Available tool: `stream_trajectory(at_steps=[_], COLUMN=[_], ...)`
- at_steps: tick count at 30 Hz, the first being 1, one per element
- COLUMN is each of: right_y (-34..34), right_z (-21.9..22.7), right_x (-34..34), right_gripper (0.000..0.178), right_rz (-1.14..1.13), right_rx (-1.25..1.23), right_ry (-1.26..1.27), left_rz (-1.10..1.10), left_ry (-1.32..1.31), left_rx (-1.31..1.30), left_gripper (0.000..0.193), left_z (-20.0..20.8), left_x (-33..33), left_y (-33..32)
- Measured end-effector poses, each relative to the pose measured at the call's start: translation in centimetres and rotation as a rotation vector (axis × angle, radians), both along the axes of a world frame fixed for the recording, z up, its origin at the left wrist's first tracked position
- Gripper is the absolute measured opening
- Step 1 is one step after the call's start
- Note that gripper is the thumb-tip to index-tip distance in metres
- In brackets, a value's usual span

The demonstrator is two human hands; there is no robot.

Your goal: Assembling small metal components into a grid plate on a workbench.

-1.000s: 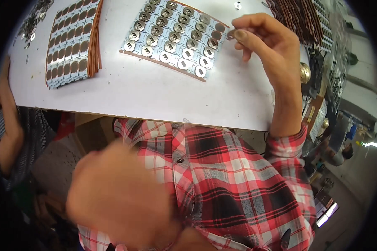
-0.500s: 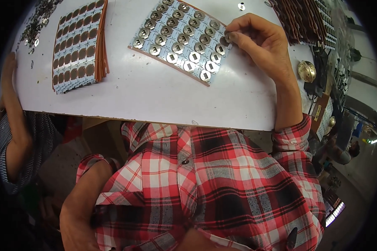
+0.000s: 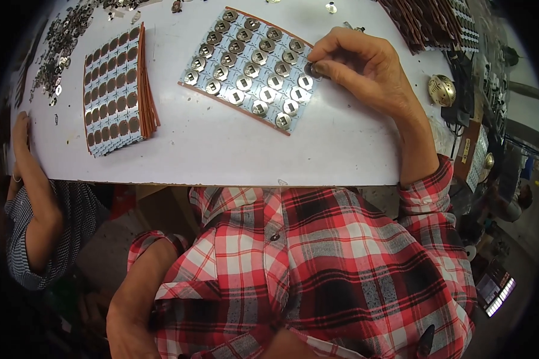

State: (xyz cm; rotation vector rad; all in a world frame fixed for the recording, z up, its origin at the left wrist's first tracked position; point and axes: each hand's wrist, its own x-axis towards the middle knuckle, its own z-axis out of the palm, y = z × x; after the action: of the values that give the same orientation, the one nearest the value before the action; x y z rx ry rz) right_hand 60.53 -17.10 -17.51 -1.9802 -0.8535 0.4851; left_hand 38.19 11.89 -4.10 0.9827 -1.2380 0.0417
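Note:
My right hand [image 3: 365, 72] is closed in a pinch at the right edge of a light-blue circuit-board panel [image 3: 245, 110]. Between thumb and fingertips is a small round metal piece [image 3: 313, 68], partly covered by the fingers. Rows of shiny round metal pieces with dark square centres cover the panel, which lies tilted on the white table. My left forearm [image 3: 135, 293] hangs bent at the lower left, below the table edge; its hand is out of view.
Left of the panel stands a stack of similar panels [image 3: 115, 90] with brown circles. Loose metal pieces [image 3: 60, 45] lie heaped at the far left. More panels [image 3: 428, 24] and a perforated metal ball [image 3: 441, 90] sit at the right. Another person's arm [image 3: 36, 179] rests at the left edge.
The view has shifted, showing more of the loose pieces at the back. My right hand stays pinched at the panel's right edge, slightly lower along it.

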Motion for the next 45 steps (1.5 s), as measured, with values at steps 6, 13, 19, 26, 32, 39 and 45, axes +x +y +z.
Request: stream_trajectory(at_steps=[6, 13, 19, 26, 32, 39, 45], right_y=[0.2, 1.4, 1.1, 1.5, 1.1, -1.7, -2.7], right_z=[-0.1, 0.3, 0.6, 0.9, 1.1, 1.4, 0.4], right_x=[0.0, -0.4, -1.1, -1.2, -0.8, 1.5, 2.3], right_gripper=[0.012, 0.012, 0.013, 0.013, 0.018, 0.014, 0.015], right_rz=[-0.001, 0.036, -0.036, -0.007, 0.081, -0.451, -0.385], right_rx=[0.041, -0.001, 0.014, -0.020, -0.026, 0.280, 0.176], right_ry=[0.007, -0.052, -0.056, -0.185, -0.226, -0.193, -0.198], left_rz=[0.121, 0.502, 1.332, 1.388, 1.390, 1.352, 1.334], left_ry=[0.095, 0.208, -0.065, 0.000, 0.003, 0.011, 0.019], left_rx=[0.025, 0.505, 0.967, 1.061, 1.059, 1.009, 1.028], left_gripper=[0.016, 0.030, 0.071, 0.070, 0.070, 0.068, 0.068], left_z=[0.3, -3.8, -13.2, -15.1, -15.1, -14.8, -14.6], left_x=[-0.5, 3.9, 9.2, 9.7, 9.7, 9.3, 9.3], left_y=[-0.4, 0.1, -7.7, -8.2, -8.3, -7.8, -7.3])
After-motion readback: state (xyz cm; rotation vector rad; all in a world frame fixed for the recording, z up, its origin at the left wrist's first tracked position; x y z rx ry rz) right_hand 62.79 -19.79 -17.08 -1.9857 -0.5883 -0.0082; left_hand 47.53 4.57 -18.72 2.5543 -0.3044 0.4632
